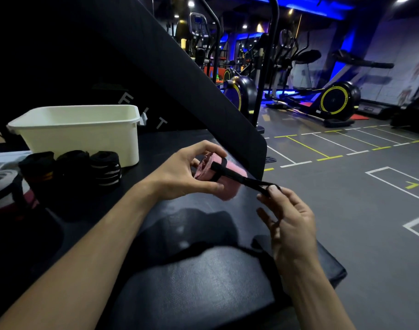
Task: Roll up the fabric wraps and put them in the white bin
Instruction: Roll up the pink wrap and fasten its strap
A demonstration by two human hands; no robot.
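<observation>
- At the far left edge of the frame a grey and red bundle [3,186] is cut off; I cannot tell whether it is another wrap or something else
- Three rolled dark wraps [70,170] stand in a row on the black bench [199,270], just in front of the white bin [77,132] in the upper left; they are dim, and only stripes on the right-hand one and an orange band on the left-hand one read clearly
- The bin's inside is mostly hidden behind its near wall, so what it already holds cannot be judged
- The left hand [182,172] has its grip closed around the pink wrap [218,177] at centre frame, thumb below, fingers curled over the top, held above the bench
- The roll looks soft, light and squashable; it would likely loosen if let go, so hold it across the wound layers, as this hand does
- A black strap [239,178] runs from the roll toward lower right, taut; it looks limp and thin, best taken near its free end
- The right hand [287,225] pinches that strap end between thumb and forefinger, other fingers loose; the strap's tip is hidden behind the fingertips
- How the strap fastens cannot be made out
</observation>
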